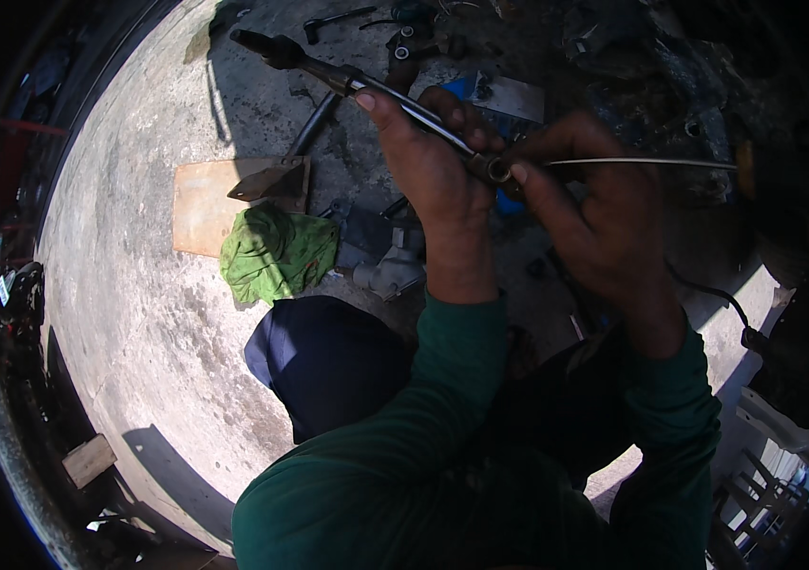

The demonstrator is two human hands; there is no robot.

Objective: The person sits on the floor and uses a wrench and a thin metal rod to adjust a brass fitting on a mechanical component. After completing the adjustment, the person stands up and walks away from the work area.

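My left hand [437, 161] is closed around a long metal rod [423, 116], which slants from the upper left down toward my right hand. Its far end is dark and thicker; its near end carries a small metal ring [498, 170]. Beside that ring, the thumb and fingers of my right hand [594, 204] are pinched on a thin pale rod [661, 161]. This rod points to the right and ends at a brownish piece, dim in shadow. What the thin rod's tip touches is hidden by my fingers.
Left of my hands lie a green cloth [281, 255], a tan board [203, 207], a dark pointed blade [266, 182] and a grey metal casting [390, 273]. Several tools, including a ratchet [336, 21], lie farther off. A black cable [718, 288] runs at right; a wooden block [89, 461] sits lower left.
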